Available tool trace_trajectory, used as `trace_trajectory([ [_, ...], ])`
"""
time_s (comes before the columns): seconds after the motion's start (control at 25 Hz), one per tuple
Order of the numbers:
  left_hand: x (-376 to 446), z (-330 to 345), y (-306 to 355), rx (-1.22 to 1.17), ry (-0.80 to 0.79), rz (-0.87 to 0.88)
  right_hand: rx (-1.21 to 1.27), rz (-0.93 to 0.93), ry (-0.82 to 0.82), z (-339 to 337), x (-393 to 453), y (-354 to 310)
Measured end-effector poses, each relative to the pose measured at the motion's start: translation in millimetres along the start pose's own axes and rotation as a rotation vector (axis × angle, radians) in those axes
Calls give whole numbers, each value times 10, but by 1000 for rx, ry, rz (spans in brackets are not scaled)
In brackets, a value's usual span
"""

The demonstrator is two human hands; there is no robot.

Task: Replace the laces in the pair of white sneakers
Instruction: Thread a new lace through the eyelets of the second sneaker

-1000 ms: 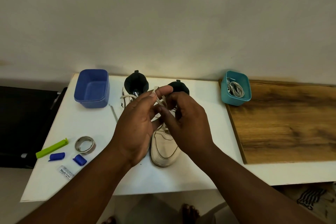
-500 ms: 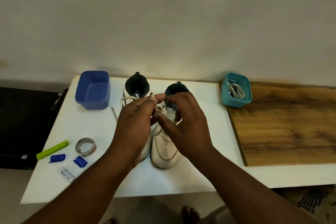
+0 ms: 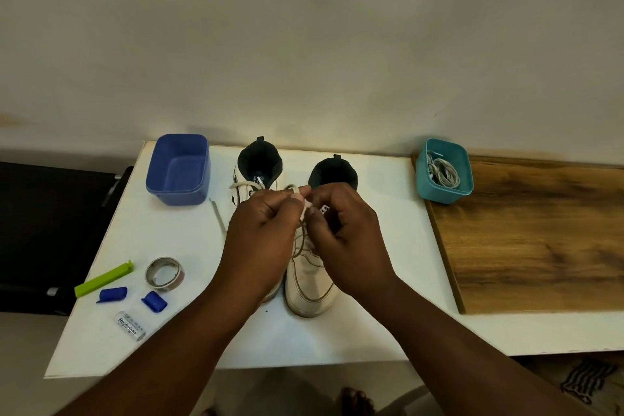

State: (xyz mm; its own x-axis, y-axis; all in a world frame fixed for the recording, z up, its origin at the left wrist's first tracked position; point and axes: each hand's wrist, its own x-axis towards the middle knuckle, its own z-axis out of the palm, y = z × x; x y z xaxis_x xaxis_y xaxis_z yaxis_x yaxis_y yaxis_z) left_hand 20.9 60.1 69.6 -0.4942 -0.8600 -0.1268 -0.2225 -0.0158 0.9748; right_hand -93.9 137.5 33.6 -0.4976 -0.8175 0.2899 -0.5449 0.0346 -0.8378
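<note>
Both hands, left hand (image 3: 260, 240) and right hand (image 3: 347, 236), pinch the pale cord lace (image 3: 304, 209) above the right-side white leather sneaker (image 3: 309, 284) mid-table, both shoes seemingly laced, replacements waiting in the teal plastic tub (image 3: 444, 172).

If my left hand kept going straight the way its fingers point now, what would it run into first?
Probably the right hand: the left hand, pinching the white lace, points toward it across a small gap. Depth is unclear.

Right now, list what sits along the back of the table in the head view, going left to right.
blue tub → left sneaker → right sneaker → teal tub holding coiled white laces
</note>
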Motion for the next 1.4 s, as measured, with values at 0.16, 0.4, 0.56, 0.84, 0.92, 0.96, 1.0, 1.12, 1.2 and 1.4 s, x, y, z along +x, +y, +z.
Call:
trace_trajectory([
  [0.16, 47, -67, -34, 158, 43, 38, 400, 314, 10, -68, 70, -67],
  [0.4, 224, -180, -186, 417, 13, 59, 645, 517, 16, -251, 213, 39],
  [0.56, 240, -176, -275, 568, -30, 35, 522, 498, 72, -329, 229, 177],
  [0.84, 179, -22, -293, 766, 44, 425, 239, 363, -43, -340, 188, 210],
  [0.92, 193, 40, -285, 656, -91, 441, 182, 295, -188, -307, 162, 219],
  [0.96, 211, 55, -302, 587, -133, 399, 180, 281, -218, -301, 156, 234],
  [1.0, 239, 56, -328, 543, -141, 362, 205, 284, -221, -300, 153, 251],
  [1.12, 310, 33, -407, 498, -122, 302, 338, 355, -158, -307, 164, 296],
  [1.2, 322, 42, -446, 445, -139, 266, 333, 367, -141, -301, 179, 318],
  [1.4, 331, 61, -516, 407, -157, 281, 317, 369, -133, -261, 151, 284],
])
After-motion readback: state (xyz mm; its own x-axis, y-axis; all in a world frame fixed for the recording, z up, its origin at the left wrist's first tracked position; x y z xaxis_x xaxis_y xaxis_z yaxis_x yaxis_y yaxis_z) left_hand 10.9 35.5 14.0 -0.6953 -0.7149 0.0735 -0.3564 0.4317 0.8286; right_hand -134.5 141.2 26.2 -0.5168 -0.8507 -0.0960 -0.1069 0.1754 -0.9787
